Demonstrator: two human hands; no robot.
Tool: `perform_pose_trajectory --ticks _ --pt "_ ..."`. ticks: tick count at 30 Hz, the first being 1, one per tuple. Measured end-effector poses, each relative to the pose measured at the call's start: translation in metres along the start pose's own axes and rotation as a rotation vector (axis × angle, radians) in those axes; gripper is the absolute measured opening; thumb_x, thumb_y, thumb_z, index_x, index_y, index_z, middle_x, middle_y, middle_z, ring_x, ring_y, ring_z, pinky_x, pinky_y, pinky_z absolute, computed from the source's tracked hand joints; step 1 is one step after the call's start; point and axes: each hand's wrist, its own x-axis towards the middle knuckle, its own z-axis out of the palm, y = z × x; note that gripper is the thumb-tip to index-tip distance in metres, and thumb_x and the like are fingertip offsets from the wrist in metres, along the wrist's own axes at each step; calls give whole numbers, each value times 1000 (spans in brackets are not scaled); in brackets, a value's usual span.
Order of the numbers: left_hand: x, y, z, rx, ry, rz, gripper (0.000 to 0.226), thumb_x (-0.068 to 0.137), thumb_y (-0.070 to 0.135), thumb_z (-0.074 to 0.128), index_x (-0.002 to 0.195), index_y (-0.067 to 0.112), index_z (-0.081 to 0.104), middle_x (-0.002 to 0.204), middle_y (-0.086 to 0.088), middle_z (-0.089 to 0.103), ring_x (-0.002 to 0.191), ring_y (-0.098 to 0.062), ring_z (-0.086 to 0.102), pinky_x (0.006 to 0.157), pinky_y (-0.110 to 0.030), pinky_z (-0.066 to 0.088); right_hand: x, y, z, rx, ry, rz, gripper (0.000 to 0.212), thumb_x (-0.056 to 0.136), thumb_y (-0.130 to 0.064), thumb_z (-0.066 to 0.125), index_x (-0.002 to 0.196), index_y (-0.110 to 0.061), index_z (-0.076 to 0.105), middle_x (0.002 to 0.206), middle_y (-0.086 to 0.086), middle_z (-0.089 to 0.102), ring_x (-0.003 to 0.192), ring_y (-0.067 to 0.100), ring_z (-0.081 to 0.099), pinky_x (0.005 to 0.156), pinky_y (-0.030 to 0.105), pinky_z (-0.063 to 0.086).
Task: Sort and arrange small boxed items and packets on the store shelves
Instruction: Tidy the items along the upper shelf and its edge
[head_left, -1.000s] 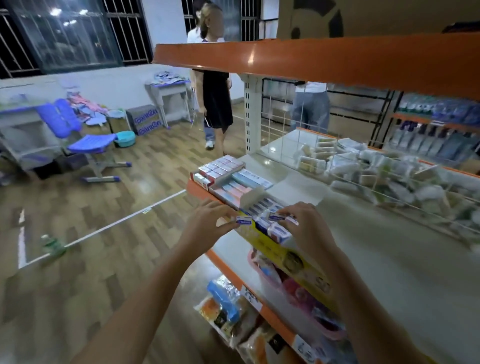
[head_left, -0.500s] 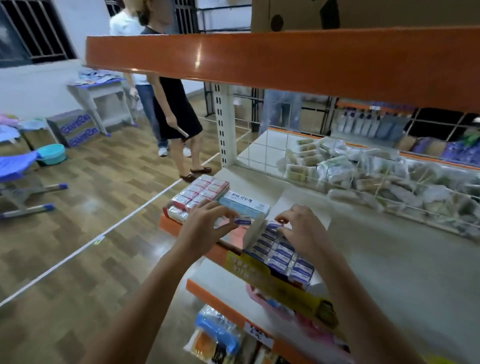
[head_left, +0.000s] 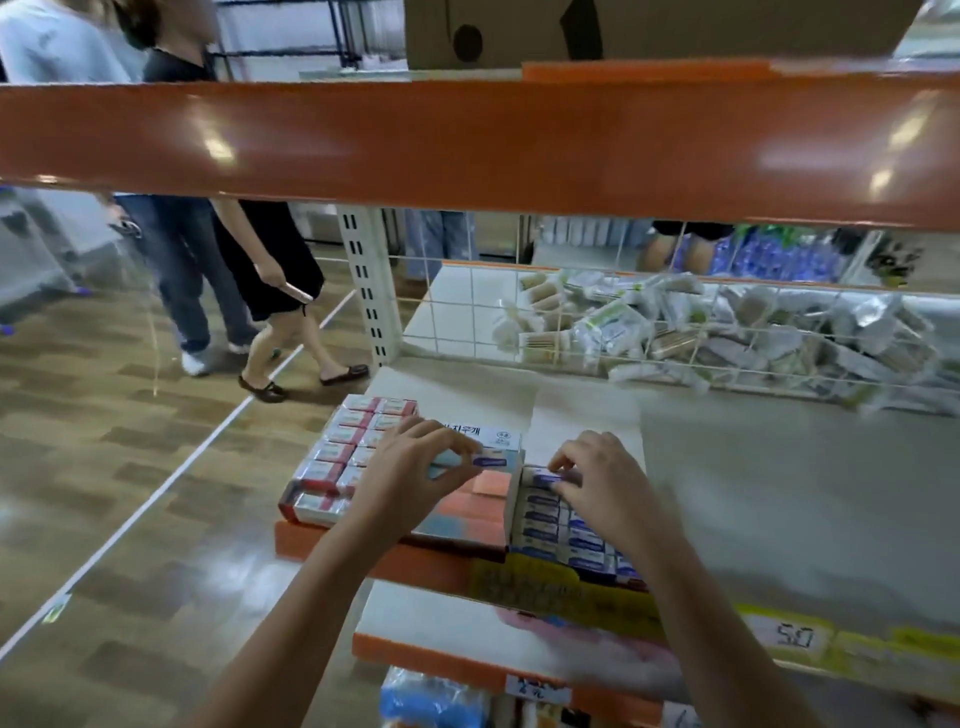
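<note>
orange trim (head_left: 467, 150) runs along the front of the upper shelf, and a second orange lip edges the grey shelf (head_left: 753, 493) where the work is going on. only the head view is given.

three groups of small boxes sit at the shelf's left front corner: a block of red-and-white boxes (head_left: 337, 452), two columns wide and about six rows deep; a pale blue carton (head_left: 488, 441) with printed lettering and pink-orange packs (head_left: 483, 499) in front of it; and a tray of blue-and-white boxes (head_left: 550, 519), too blurred to count. behind a wire grid (head_left: 519, 312) lies a loose heap of pale packets (head_left: 727, 332). two people stand on the wooden floor at left.

two bare hands reach in from below, forearms converging. the left hand (head_left: 410, 478) arches over the pink-orange packs, thumb and forefinger pinching one small blue-and-white box (head_left: 491, 460) just in front of the carton. the right hand (head_left: 602, 483) is palm down at the far end of the tray, fingertips (head_left: 563, 467) curled together onto the top of the rearmost box; whether it grips that box or only presses it i cannot tell.

against half a second ago, both hands hold nearly the same places and the left pinch is unchanged; the camera has tipped and moved closer, so the upper shelf fills more of the frame.
</note>
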Motion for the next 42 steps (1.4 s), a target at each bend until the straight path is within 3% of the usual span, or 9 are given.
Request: perform_pose_trajectory --ticks 6,11,18,25,33,37,42 --pt "16 19 12 39 0 156 19 75 33 72 92 22 72 90 4 67 89 -20 55 72 -29 40 -4 4 -6 8 -25 21 23 87 -32 63 109 -24 61 109 -6 55 107 12 44 89 24 36" --pt "34 46 30 98 -168 208 21 83 37 67 103 31 68 106 10 63 104 -15 48 81 -29 32 -14 32 -29 9 93 117 23 88 -27 62 111 -22 63 106 -6 59 102 10 48 83 19 34" --pt "46 72 63 266 -319 215 22 89 43 55 108 33 62 112 12 63 110 -13 45 88 -29 28 -27 58 -42 35 82 198 22 88 -24 62 110 -21 63 106 -4 58 97 10 49 79 19 34" --pt "46 74 69 340 -319 154 23 89 41 56 107 29 62 114 9 60 111 -14 45 92 -30 29 -31 66 -43 72 86 174 22 89 -23 61 110 -20 64 95 -10 49 89 4 43 76 16 31" --pt "44 72 70 396 -351 147 22 91 44 52 104 27 57 110 7 60 107 -15 45 90 -30 29 -36 67 -45 86 87 193 20 90 -22 58 108 -17 64 99 -6 53 89 6 44 75 18 31" --pt "48 73 65 373 -394 159 31 90 51 49 105 26 61 112 6 60 109 -15 46 92 -30 31 -41 62 -49 75 84 220 21 92 -24 56 109 -15 65 106 0 58 93 9 47 76 19 32" --pt "75 94 63 350 -416 238 31 95 45 44 109 24 62 114 1 60 112 -19 47 96 -35 34 -55 64 -65 0 156 298 22 93 -23 55 110 -14 64 109 1 58 106 17 50 80 20 34"
